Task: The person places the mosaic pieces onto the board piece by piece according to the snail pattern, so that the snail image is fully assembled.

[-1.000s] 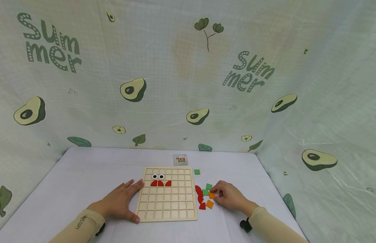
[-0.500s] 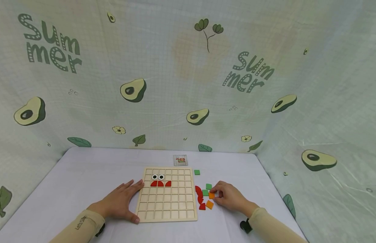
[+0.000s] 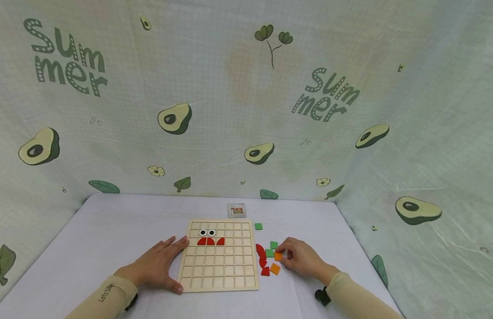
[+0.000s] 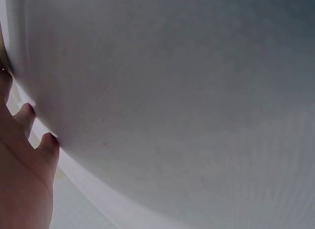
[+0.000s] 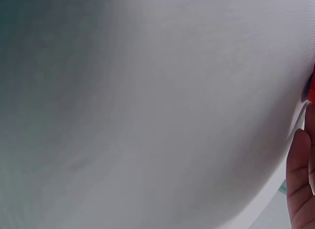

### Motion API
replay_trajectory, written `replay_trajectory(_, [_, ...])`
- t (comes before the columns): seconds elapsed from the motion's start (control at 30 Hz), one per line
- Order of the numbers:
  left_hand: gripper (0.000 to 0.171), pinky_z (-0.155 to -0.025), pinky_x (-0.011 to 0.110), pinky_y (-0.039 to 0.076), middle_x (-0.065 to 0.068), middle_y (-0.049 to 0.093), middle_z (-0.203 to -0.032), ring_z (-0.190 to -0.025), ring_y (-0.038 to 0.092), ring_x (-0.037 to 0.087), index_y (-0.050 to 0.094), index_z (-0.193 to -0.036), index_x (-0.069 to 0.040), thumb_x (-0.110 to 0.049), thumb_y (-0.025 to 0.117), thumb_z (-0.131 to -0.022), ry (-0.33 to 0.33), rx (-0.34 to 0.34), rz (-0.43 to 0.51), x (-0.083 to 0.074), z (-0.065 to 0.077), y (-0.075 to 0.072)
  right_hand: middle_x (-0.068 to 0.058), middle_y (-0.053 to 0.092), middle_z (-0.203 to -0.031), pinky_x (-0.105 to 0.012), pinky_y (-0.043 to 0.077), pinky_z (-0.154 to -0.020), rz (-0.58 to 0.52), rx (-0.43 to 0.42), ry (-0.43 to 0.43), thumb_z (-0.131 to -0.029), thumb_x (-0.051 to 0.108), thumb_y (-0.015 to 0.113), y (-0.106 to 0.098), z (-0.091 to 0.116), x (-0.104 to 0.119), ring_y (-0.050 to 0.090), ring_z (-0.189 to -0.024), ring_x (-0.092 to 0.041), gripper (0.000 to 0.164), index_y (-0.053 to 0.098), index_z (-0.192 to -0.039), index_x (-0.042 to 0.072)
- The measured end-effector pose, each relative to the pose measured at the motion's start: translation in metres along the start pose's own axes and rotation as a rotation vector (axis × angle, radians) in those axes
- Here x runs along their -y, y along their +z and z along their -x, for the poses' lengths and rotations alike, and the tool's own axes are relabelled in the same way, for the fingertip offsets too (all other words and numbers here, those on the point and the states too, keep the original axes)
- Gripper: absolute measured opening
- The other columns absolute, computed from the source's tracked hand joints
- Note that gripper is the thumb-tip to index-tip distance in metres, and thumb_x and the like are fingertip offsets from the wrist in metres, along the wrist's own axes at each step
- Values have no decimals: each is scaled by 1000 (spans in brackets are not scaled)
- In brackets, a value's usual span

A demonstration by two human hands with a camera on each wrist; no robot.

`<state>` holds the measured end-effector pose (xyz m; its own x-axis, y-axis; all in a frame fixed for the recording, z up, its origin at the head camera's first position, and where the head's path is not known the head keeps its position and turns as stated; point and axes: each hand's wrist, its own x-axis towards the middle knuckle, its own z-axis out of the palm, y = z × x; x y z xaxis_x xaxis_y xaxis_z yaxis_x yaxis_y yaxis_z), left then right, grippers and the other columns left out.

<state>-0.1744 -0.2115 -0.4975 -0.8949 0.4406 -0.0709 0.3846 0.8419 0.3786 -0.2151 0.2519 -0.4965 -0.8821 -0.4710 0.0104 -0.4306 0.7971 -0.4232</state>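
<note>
In the head view my left hand (image 3: 156,263) lies spread at the left side of a pale wooden grid board (image 3: 230,269), fingertips and thumb touching its edge. Two round eye tiles (image 3: 207,232) and three red quarter-round tiles (image 3: 210,241) sit in the board's upper cells. To the right of the board, my right hand (image 3: 304,258) pinches an orange square tile (image 3: 277,256) between thumb and fingers, low over the table. A second orange tile (image 3: 275,269), green squares (image 3: 269,253) and red curved tiles (image 3: 261,251) lie beside it. The left wrist view shows the hand (image 4: 27,165) only partly.
A small picture card (image 3: 236,210) lies behind the board. One green square (image 3: 258,226) lies apart near the board's upper right corner. White cloth covers the table (image 3: 122,226), and a printed curtain (image 3: 214,88) hangs behind and at both sides.
Both hands stay in place. The orange tile at my right fingertips shifts very slightly; the board and the other tiles do not visibly move.
</note>
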Motion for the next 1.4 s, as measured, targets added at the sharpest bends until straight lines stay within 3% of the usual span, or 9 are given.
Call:
replay_trajectory(1.03, [132,-115,63,22,5,33,-160,-145,25,41,39,-153,-9,-86,72,-52,16,-8,4,2,0,1,14,59,-96,-21,50,-61,-14,-33,29,-86,20,78,-13,-9,-1,52,-75,-9,22,74,-107,24])
replay_trajectory(1.23, [132,-115,63,22,5,33,-160,-145,25,41,39,-153,-10,-87,71,-51,15,0,2,2,0,1,12,61,-97,-21,52,-63,-16,-36,9,-86,19,78,-18,-20,5,54,-78,-11,23,74,-109,22])
replay_trajectory(1.4, [131,-114,64,23,8,34,-159,-144,26,43,39,-152,-8,-86,72,-52,36,-12,6,2,1,0,13,61,-96,-21,52,-66,-5,-29,-9,-87,20,78,-20,-40,19,54,-79,-11,22,74,-109,22])
